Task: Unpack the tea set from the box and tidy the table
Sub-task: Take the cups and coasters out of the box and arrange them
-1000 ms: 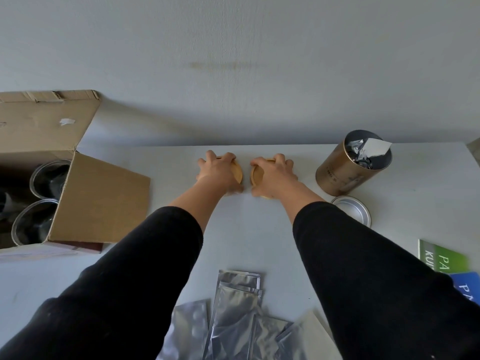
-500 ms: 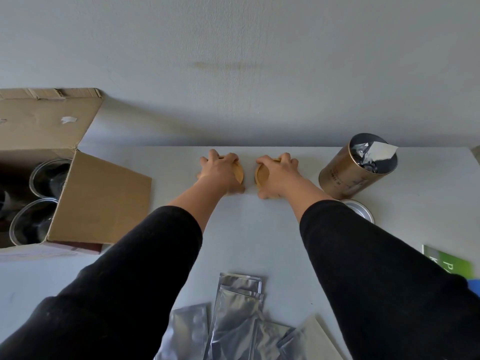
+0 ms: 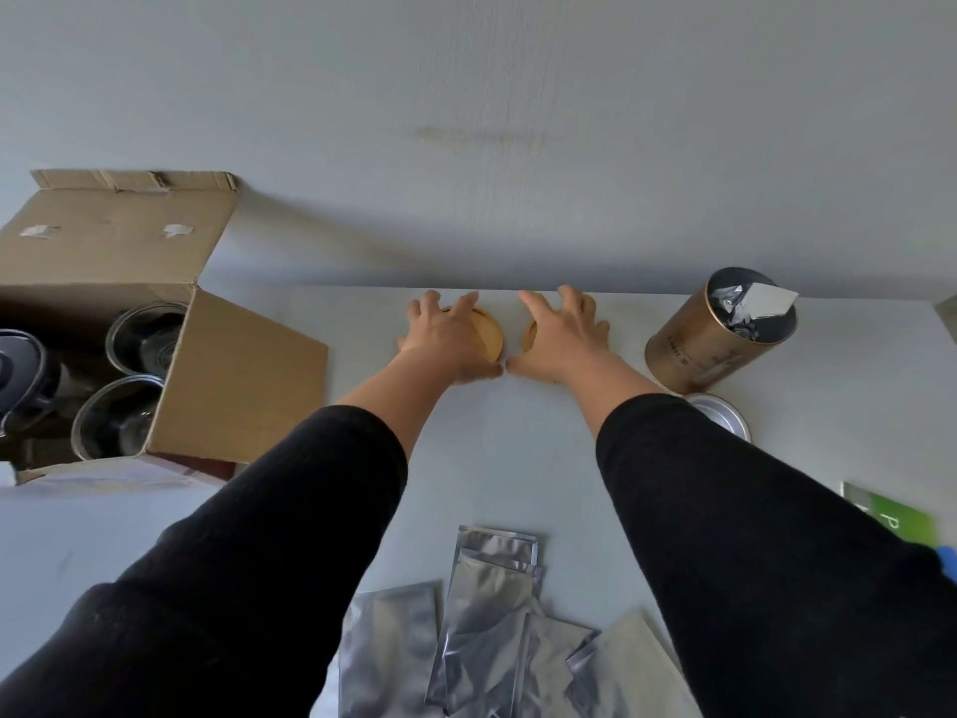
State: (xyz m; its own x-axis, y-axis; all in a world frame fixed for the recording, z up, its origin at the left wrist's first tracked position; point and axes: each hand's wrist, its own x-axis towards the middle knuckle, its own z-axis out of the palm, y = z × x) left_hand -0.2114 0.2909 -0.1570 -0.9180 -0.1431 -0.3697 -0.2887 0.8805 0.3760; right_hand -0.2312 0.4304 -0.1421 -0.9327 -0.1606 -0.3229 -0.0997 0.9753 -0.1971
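Two round wooden coasters lie side by side at the table's far edge by the wall. My left hand [image 3: 448, 344] rests flat on the left coaster [image 3: 489, 336] with fingers spread. My right hand [image 3: 564, 339] covers most of the right coaster [image 3: 532, 336], fingers also splayed, and only its left rim shows. The open cardboard box [image 3: 243, 386] stands at the left. In it are two glass cups [image 3: 147, 336] [image 3: 116, 432] and a dark teapot-like piece [image 3: 23, 370], which is partly cut off.
A gold tin canister [image 3: 709, 339] with foil inside stands at the right, its metal lid [image 3: 722, 419] lying in front of it. Several silver foil pouches [image 3: 487, 614] lie near the front edge. A green card [image 3: 901, 520] peeks out beside my right sleeve.
Both hands have slid the coasters a little farther toward the wall. Their fingers have gone from curled around the rims to spread flat on top.
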